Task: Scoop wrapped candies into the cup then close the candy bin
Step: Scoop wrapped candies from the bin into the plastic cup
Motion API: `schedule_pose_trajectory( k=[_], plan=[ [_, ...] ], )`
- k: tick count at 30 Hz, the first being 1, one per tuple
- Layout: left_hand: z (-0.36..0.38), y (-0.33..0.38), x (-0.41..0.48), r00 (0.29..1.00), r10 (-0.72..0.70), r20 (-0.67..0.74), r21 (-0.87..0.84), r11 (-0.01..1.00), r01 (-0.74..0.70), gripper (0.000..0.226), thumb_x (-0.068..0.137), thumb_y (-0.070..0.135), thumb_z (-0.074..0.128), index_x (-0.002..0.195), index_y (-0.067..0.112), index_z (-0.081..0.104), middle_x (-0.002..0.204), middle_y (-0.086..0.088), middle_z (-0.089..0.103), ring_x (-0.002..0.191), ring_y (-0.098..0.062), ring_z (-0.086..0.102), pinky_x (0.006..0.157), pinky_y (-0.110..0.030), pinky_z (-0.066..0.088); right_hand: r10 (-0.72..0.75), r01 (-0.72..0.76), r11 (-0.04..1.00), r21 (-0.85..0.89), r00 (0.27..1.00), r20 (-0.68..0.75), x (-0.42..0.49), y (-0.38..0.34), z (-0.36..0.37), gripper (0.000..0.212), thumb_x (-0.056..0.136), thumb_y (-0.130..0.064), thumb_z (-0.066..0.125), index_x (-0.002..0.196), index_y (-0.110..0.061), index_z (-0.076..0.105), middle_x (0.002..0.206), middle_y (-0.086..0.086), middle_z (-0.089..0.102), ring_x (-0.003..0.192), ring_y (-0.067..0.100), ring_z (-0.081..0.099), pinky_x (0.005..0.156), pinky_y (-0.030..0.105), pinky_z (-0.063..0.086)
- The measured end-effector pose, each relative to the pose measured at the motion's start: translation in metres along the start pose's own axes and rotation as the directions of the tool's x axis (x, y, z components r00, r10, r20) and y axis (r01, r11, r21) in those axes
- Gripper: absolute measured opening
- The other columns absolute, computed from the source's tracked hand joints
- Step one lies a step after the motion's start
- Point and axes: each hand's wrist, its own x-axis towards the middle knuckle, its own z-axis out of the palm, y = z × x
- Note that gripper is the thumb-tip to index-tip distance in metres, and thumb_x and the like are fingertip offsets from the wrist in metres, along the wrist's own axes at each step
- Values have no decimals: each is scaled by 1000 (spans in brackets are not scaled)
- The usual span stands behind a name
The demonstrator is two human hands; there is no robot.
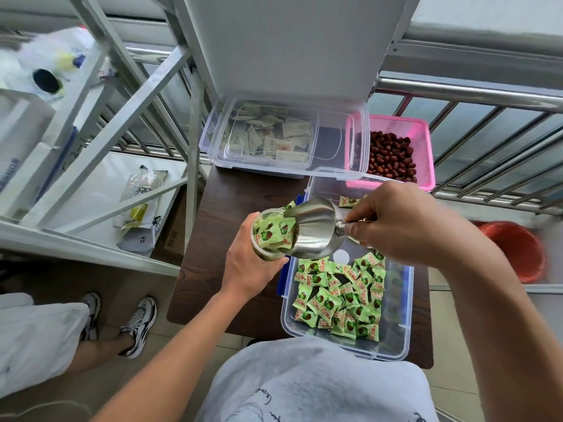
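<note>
One scoop (310, 229) points left, its mouth in the cup (265, 253).

The candies (338, 296) have light green wrappers printed with a green-and-red fruit and red lettering. Their near bin (406, 315) is clear plastic with blue latches (284, 280), the cup (268, 236) is clear and the scoop (313, 229) plain silver. The table (225, 214) is dark brown with wood grain; far right a pink mesh basket (423, 138) holds dark red dates (390, 156), a bucket (518, 251) is red, and the near shirt (313, 382) is pale grey with dark script.
</note>
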Motion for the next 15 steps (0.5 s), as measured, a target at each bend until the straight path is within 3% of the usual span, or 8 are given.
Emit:
schedule_pose_trajectory(
  k=[3,9,12,15],
  plan=[
    [1,-1,0,1000,-4,-5,-6,1000,4,103,61,18,99,147,24,43,129,16,59,119,0,57,95,-1,40,13,-13,1000,-16,999,-35,-9,1,-9,13,90,-31,69,90,-31,82,74,-6,75,64,11,65,58,26,51],
    [0,-1,0,1000,3,2,-11,1000,-3,103,62,21,100,147,25,42,129,16,59,119,-1,59,98,-10,47,34,-30,999,39,995,-95,-27,5,-29,7,88,-36,72,92,-36,79,70,-6,75,70,17,71,71,38,59],
    [0,2,0,1000,-2,6,-11,1000,3,103,62,22,99,148,26,42,128,18,59,117,2,59,99,-13,48,25,-23,999,25,998,-57,-23,1,-23,10,90,-35,70,92,-37,80,70,-10,74,63,12,67,60,30,56],
    [2,6,-1,1000,23,10,0,1000,-23,98,65,26,98,146,29,43,125,21,61,115,5,60,96,-14,49,9,-8,998,-65,1000,10,-13,-5,-5,18,93,-35,65,91,-28,82,73,-3,74,63,15,63,52,24,47]
  ],
)
